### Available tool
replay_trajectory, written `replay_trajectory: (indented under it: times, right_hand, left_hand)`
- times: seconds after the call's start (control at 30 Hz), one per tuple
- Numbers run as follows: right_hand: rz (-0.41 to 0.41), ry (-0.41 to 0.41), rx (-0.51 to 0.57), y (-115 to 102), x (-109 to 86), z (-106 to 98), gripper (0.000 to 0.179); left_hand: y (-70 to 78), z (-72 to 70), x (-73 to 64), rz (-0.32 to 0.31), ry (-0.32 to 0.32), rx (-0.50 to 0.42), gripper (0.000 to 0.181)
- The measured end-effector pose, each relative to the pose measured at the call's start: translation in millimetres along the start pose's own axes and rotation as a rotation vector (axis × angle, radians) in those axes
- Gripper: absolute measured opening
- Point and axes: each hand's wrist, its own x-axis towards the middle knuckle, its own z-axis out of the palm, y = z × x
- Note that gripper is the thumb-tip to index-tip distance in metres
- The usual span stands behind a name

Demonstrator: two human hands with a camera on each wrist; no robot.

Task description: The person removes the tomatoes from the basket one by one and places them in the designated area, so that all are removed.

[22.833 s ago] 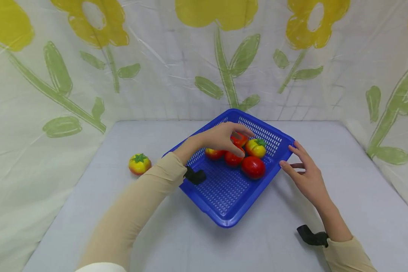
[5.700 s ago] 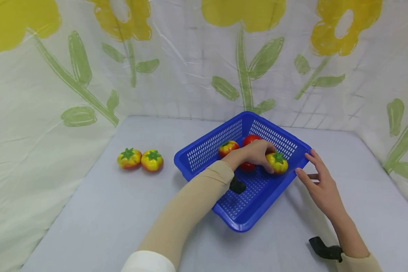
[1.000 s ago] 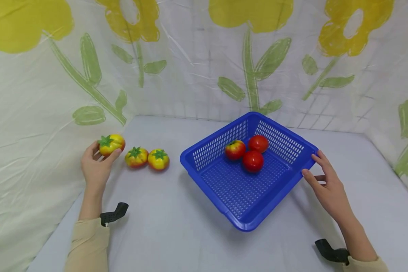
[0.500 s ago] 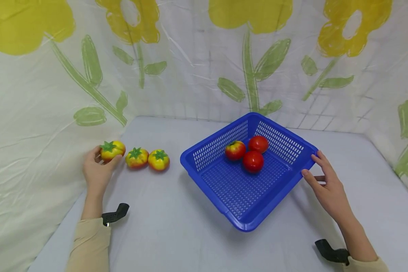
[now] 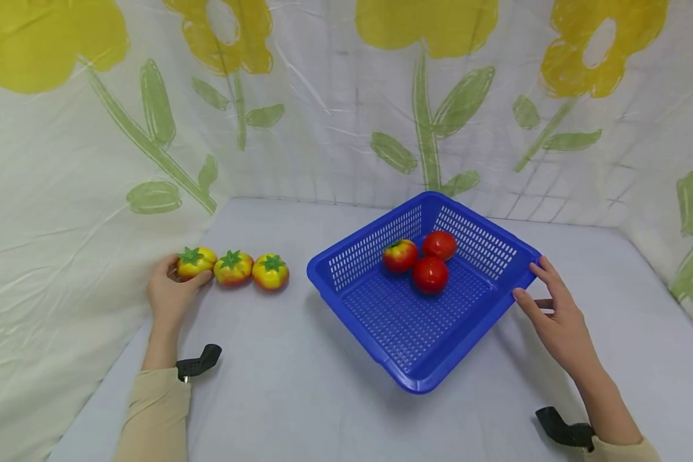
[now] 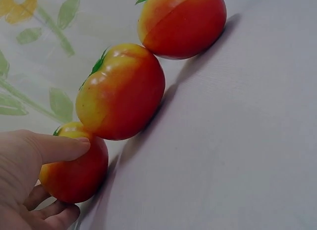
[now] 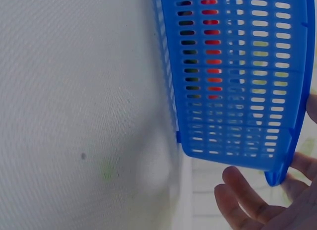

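My left hand (image 5: 170, 292) holds a yellow-and-red toy tomato (image 5: 198, 263) with a green star-shaped leaf top, at the left end of a row on the table. In the left wrist view the thumb (image 6: 74, 149) lies across its side and the fingers curl beneath. Beside it sit a second matching tomato (image 5: 233, 269) and a third tomato (image 5: 271, 273). On the right, my right hand (image 5: 557, 317) pinches the rim of a blue perforated plastic basket (image 5: 369, 333) near its right corner. Seen from the right wrist, the basket wall (image 7: 233, 81) stands beside the curled fingers.
Inside the basket lie two red tomatoes (image 5: 430, 276) and a red-and-yellow fruit (image 5: 400, 256), bunched toward the back. A pale cloth-covered table (image 5: 300, 385) carries everything. A white curtain with painted flowers (image 5: 335, 96) hangs behind and at the sides.
Over the last second my left hand has lowered its tomato to the left end of the row, moving slightly right. Earlier it reached into the basket. My right hand stays at the rim.
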Motion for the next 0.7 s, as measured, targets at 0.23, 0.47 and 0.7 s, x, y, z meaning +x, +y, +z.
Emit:
replay_trajectory:
  times: [0.23,0.47,0.7]
  right_hand:
    - [0.008,-0.008,0.005,0.2,-0.1,0.0,0.069]
    - [0.003,-0.007,-0.002,-0.6,1.3,-1.2,0.068]
    - [-0.002,-0.005,-0.004,-0.5,0.5,-2.0,0.068]
  left_hand:
    - [0.2,0.5,0.0,0.0,-0.02,0.006,0.073]
    - [2.5,0.4,0.3,-0.018,-0.032,-0.012,0.079]
    - [5.8,-3.1,0.4,-0.003,-0.07,-0.01,0.082]
